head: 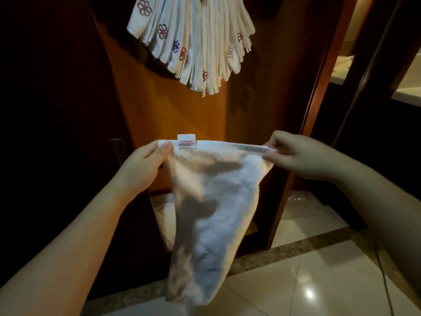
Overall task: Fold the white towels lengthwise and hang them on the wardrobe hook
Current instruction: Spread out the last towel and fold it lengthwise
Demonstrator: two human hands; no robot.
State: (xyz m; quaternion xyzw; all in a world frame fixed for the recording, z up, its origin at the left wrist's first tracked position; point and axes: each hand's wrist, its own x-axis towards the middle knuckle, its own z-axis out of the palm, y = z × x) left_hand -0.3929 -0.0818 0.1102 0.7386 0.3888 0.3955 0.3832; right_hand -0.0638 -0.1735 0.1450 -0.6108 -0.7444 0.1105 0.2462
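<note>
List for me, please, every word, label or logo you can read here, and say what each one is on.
"Canasin": red print on the white tag sewn to the top edge of the towel held by the left hand and right hand; somewhat blurred, so the spelling is uncertain.
Small grey line under it: unreadable.
Hanging towels: embroidered flower emblems only, no words.

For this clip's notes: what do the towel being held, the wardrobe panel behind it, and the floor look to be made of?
Towel: soft looped cloth, likely cotton terry, with a fuzzy matte nap and a sewn label.
Wardrobe panel: wood or wood veneer, a smooth brown surface with a warm sheen.
Floor: polished stone or ceramic tile, glossy with light reflections and visible joints.
</note>
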